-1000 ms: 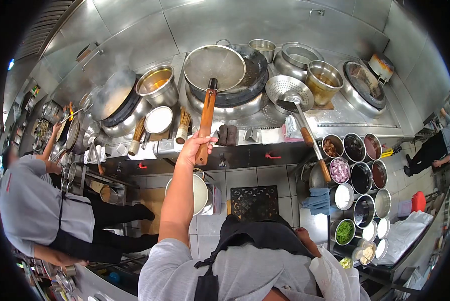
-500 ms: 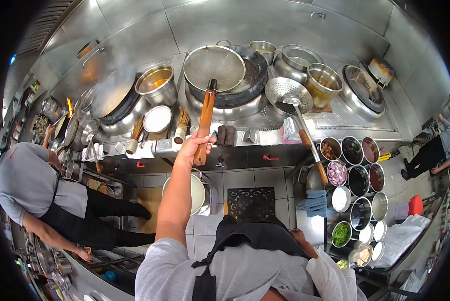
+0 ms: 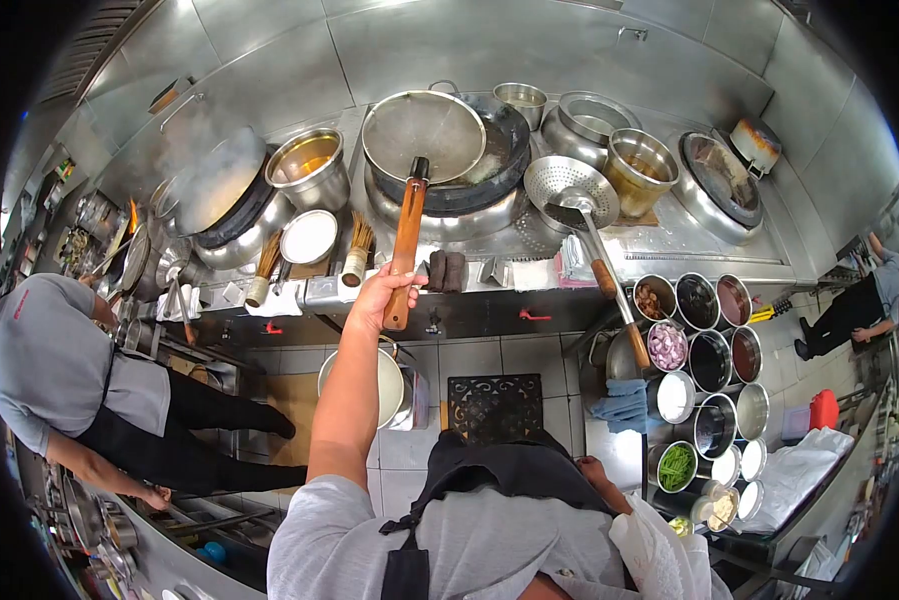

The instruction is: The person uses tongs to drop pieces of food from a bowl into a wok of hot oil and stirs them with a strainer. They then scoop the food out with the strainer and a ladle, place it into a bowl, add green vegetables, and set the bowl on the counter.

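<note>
Presently the left hand (image 3: 387, 294) grips the handle (image 3: 407, 232) of a strainer (image 3: 419, 130) over a wok (image 3: 509, 132); whether the right hand (image 3: 591, 470) is open, I cannot tell

Left hand (image 3: 381, 296) round wooden handle (image 3: 406, 240); mesh strainer (image 3: 424, 130) over wok (image 3: 509, 150); right hand (image 3: 593, 470) near black apron (image 3: 509, 470)

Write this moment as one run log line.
left hand: holding mesh strainer by wooden handle | mesh strainer: over wok | right hand: near apron
</note>
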`<action>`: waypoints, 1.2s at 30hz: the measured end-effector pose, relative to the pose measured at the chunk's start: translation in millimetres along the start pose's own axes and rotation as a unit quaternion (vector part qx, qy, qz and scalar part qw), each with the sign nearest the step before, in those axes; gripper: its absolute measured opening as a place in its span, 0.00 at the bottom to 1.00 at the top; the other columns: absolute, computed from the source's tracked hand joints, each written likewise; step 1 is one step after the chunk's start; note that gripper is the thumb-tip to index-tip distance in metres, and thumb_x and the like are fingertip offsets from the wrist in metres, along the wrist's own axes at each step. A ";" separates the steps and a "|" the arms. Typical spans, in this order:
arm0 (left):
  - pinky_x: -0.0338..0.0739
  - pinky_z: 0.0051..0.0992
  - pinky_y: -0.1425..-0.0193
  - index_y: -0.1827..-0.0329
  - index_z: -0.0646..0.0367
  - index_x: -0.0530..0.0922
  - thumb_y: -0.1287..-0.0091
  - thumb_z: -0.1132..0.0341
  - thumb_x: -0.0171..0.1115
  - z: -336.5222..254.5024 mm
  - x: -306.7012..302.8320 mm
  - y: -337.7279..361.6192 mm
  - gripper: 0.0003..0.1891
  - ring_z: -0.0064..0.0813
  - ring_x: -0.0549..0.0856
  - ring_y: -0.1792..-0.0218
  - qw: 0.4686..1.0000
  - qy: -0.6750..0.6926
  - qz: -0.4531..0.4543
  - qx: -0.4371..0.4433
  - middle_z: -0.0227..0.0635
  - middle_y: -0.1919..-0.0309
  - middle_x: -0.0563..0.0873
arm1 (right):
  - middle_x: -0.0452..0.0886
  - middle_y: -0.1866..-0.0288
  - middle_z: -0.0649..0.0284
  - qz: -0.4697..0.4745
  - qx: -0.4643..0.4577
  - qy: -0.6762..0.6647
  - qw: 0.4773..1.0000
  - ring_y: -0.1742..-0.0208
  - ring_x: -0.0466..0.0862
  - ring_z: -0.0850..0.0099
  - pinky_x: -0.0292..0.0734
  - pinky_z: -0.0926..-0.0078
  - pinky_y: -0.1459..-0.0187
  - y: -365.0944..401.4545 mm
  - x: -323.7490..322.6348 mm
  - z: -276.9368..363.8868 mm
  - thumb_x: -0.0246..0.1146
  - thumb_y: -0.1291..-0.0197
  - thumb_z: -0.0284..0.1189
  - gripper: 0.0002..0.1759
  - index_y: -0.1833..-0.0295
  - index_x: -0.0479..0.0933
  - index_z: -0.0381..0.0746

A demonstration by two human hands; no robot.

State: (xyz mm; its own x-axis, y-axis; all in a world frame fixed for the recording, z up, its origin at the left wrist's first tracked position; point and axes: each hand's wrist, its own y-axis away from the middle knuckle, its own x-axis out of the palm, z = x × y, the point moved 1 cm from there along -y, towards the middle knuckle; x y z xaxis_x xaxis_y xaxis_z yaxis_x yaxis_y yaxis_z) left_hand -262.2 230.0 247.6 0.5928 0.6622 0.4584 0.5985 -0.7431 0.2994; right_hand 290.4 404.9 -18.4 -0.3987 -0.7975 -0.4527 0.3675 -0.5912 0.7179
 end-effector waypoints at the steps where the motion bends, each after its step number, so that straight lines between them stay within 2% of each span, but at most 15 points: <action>1: 0.81 0.28 0.72 0.47 0.58 0.66 0.34 0.75 0.60 0.1 0.2 -0.1 0.16 0.28 0.82 0.75 1.000 0.002 0.001 0.000 0.47 0.60 0.85 | 0.86 0.63 0.60 -0.006 -0.005 0.011 1.000 0.62 0.83 0.73 0.78 0.73 0.57 -0.6 -0.4 0.1 0.65 0.42 0.34 0.14 0.56 0.81 0.35; 7: 0.80 0.26 0.72 0.47 0.58 0.66 0.34 0.75 0.60 -1.8 2.4 2.5 0.16 0.28 0.82 0.75 1.000 -0.001 0.003 -0.001 0.47 0.60 0.85 | 0.86 0.63 0.59 -0.006 0.008 -0.004 1.000 0.62 0.84 0.72 0.78 0.73 0.57 -0.4 -0.2 1.3 0.66 0.42 0.37 0.16 0.57 0.80 0.34; 16: 0.80 0.27 0.72 0.42 0.57 0.65 0.33 0.75 0.58 -1.5 0.8 0.7 0.19 0.27 0.82 0.74 1.000 -0.004 0.002 -0.011 0.46 0.60 0.86 | 0.86 0.63 0.57 -0.009 0.027 -0.021 0.999 0.62 0.84 0.69 0.78 0.72 0.57 2.8 -0.7 7.2 0.66 0.43 0.36 0.15 0.58 0.81 0.34; 19: 0.80 0.28 0.71 0.41 0.58 0.66 0.33 0.75 0.58 -1.2 0.9 1.2 0.19 0.27 0.82 0.74 1.000 -0.007 0.000 -0.012 0.46 0.60 0.86 | 0.86 0.63 0.57 -0.017 -0.044 0.067 0.997 0.61 0.85 0.68 0.78 0.71 0.57 -21.7 1.6 -14.2 0.67 0.43 0.36 0.16 0.58 0.81 0.33; 22: 0.80 0.28 0.71 0.42 0.58 0.66 0.33 0.75 0.58 -1.1 0.7 1.1 0.19 0.27 0.82 0.74 1.000 -0.008 -0.001 -0.010 0.46 0.60 0.86 | 0.86 0.64 0.58 -0.003 0.006 -0.014 1.000 0.61 0.84 0.69 0.78 0.72 0.57 9.2 -6.2 15.7 0.67 0.43 0.35 0.16 0.57 0.81 0.33; 25: 0.80 0.27 0.71 0.42 0.58 0.66 0.33 0.75 0.58 -1.3 1.5 1.4 0.18 0.27 0.82 0.74 1.000 -0.009 -0.001 -0.011 0.46 0.59 0.86 | 0.82 0.72 0.59 0.003 -0.015 -0.043 0.999 0.74 0.82 0.67 0.76 0.67 0.72 16.5 -9.9 27.0 0.66 0.44 0.33 0.10 0.62 0.78 0.36; 28: 0.79 0.27 0.72 0.41 0.58 0.66 0.34 0.75 0.58 -1.8 2.1 1.7 0.19 0.26 0.81 0.74 1.000 -0.008 0.001 -0.012 0.46 0.59 0.85 | 0.82 0.74 0.59 0.002 -0.010 -0.063 0.998 0.79 0.80 0.65 0.76 0.66 0.76 -4.8 -4.7 6.5 0.66 0.44 0.34 0.11 0.62 0.79 0.36; 31: 0.79 0.26 0.73 0.41 0.58 0.65 0.34 0.76 0.59 -4.3 7.0 3.9 0.20 0.25 0.81 0.74 1.000 -0.016 -0.004 0.002 0.45 0.60 0.85 | 0.82 0.74 0.58 -0.005 -0.018 -0.070 0.997 0.80 0.81 0.65 0.75 0.66 0.78 -9.6 -4.2 3.9 0.66 0.44 0.34 0.12 0.62 0.79 0.36; 34: 0.78 0.25 0.74 0.42 0.58 0.65 0.34 0.77 0.59 -15.2 13.0 5.9 0.20 0.25 0.80 0.75 0.999 -0.035 -0.010 0.021 0.43 0.63 0.84 | 0.83 0.73 0.57 -0.003 -0.025 0.001 1.000 0.78 0.82 0.66 0.77 0.66 0.76 5.4 -12.0 27.0 0.66 0.44 0.35 0.12 0.62 0.79 0.37; 36: 0.77 0.24 0.76 0.44 0.59 0.65 0.35 0.77 0.58 -29.6 17.5 5.5 0.18 0.24 0.80 0.76 0.997 -0.065 -0.022 0.042 0.40 0.67 0.83 | 0.83 0.72 0.57 -0.013 -0.053 0.028 0.998 0.76 0.83 0.66 0.78 0.66 0.74 -9.6 -7.1 13.8 0.66 0.44 0.35 0.12 0.62 0.79 0.36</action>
State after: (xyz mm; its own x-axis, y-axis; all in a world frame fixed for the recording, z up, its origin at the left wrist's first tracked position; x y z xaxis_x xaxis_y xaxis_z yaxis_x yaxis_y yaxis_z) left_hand -264.5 234.7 282.1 0.6272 0.7043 0.3324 0.6649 -0.7065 0.2424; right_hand 278.1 418.0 -14.7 -0.3638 -0.7851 -0.5013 0.4450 -0.6193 0.6469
